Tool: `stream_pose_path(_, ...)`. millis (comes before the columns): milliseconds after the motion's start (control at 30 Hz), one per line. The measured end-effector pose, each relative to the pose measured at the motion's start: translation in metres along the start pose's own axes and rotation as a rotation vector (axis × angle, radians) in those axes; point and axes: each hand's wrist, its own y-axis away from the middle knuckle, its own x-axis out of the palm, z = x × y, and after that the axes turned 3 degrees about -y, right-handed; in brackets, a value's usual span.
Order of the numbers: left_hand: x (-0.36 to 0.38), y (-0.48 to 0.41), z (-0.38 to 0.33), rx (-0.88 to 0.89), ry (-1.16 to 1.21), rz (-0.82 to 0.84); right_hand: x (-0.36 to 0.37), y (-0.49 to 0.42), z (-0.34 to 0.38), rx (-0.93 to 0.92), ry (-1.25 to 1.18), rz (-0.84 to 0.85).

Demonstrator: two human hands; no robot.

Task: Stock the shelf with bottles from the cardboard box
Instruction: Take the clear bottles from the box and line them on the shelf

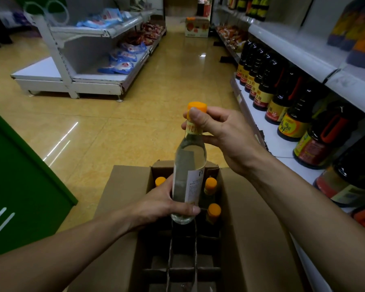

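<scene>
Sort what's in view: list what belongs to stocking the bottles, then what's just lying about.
Job: clear bottle with orange cap, gripped by left hand at its base and right hand at its neck; cardboard box; capped bottles in it; right-hand shelf.
Lying about: dark sauce bottles; blue packets on the far shelving; green panel; carton down the aisle.

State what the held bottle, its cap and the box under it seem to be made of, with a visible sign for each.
The bottle: glossy clear glass or hard plastic, I cannot tell which; you see straight through it. Its cap: probably plastic, smooth orange, evenly coloured. The cardboard box: matt brown cardboard, with folded flaps and no shine.
</scene>
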Motion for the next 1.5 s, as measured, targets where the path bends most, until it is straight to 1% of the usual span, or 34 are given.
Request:
stream_pose_path(67, 0.007, 0.002, -0.003, 0.005, -0.005, -0.050, 0.001, 0.000, 0.004, -0.009, -0.018, -0.024)
stream_pose_path(133, 0.017, 0.002, -0.009, 0.024, 0.002, -0.142, 0.001, -0.003, 0.007, -0.018, 0.025, -0.048)
stream_pose_path(233, 0.035, 0.001, -0.023, 0.043, 0.005, -0.361, 0.006, -0.009, 0.010, 0.002, 0.122, -0.060)
stream_pose_path(333, 0.046, -0.002, -0.036, 0.085, -0.008, -0.565, 0.016, -0.010, 0.010, 0.089, 0.239, -0.028)
stream_pose_path(433, 0.048, -0.004, -0.043, 0.098, -0.039, -0.640, 0.025, -0.006, 0.008, 0.102, 0.253, -0.058)
stream_pose_path(533, 0.042, -0.002, -0.043, 0.142, -0.026, -0.598, 0.024, -0.004, 0.009, 0.032, 0.215, -0.154)
stream_pose_path(667, 0.027, 0.007, -0.045, 0.165, 0.136, -0.409, 0.014, -0.005, 0.015, 0.011, -0.010, -0.157)
stream_pose_path(733, 0.021, 0.009, -0.045, 0.179, 0.243, -0.289, 0.008, -0.004, 0.016, -0.005, -0.158, -0.111)
stream_pose_path(800, 0.018, 0.011, -0.045, 0.179, 0.311, -0.177, 0.005, -0.002, 0.017, -0.007, -0.278, 0.006)
stream_pose_path(867, 0.018, 0.014, -0.044, 0.189, 0.325, -0.113, 0.002, 0.000, 0.016, 0.012, -0.334, 0.142)
stream_pose_path(933, 0.018, 0.016, -0.043, 0.202, 0.321, -0.121, -0.002, -0.001, 0.014, 0.027, -0.341, 0.213)
stream_pose_path(1000, 0.020, 0.016, -0.044, 0.210, 0.338, -0.172, -0.006, -0.003, 0.012, 0.045, -0.270, 0.217)
stream_pose_path(1100, 0.022, 0.010, -0.049, 0.227, 0.394, -0.300, -0.006, -0.004, 0.006, 0.078, 0.028, 0.233)
stream_pose_path(1167, 0.021, 0.006, -0.053, 0.233, 0.402, -0.361, -0.005, -0.002, 0.001, 0.095, 0.157, 0.249)
stream_pose_path(1233, 0.019, 0.005, -0.055, 0.229, 0.340, -0.372, -0.010, -0.001, -0.001, 0.106, 0.167, 0.244)
stream_pose_path(1333, 0.016, 0.006, -0.058, 0.224, 0.237, -0.389, -0.022, -0.001, 0.006, 0.136, 0.157, 0.288)
stream_pose_path(1400, 0.015, 0.005, -0.060, 0.224, 0.213, -0.407, -0.027, 0.000, 0.014, 0.165, 0.161, 0.300)
stream_pose_path(1500, 0.016, 0.006, -0.070, 0.250, 0.214, -0.387, -0.030, 0.002, 0.022, 0.179, 0.134, 0.263)
